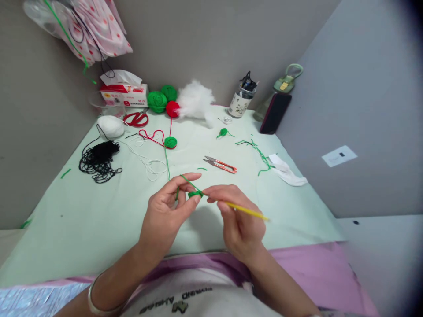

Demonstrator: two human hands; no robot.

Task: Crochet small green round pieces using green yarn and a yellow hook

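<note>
My left hand point(168, 207) pinches a small piece of green crochet work point(194, 193) between thumb and fingers. A strand of green yarn point(167, 163) runs from a small green ball point(171, 142) to this hand and over its raised index finger. My right hand point(239, 220) grips a crochet hook with a yellow handle point(247, 210), held like a pen. The hook's tip meets the right edge of the green piece; its very end is hidden by yarn and fingers. Just beyond my hands lie orange thread snips point(220, 164), blades pointing left.
Black yarn point(101, 158), a white yarn ball point(111, 127) and red scissors point(136, 119) lie at left. Behind are a tissue box point(124, 94), green balls point(157, 101), a red ball point(172, 109) and white stuffing point(196, 100). A pen jar point(240, 105), phone point(276, 113) and green scraps point(261, 154) are at right.
</note>
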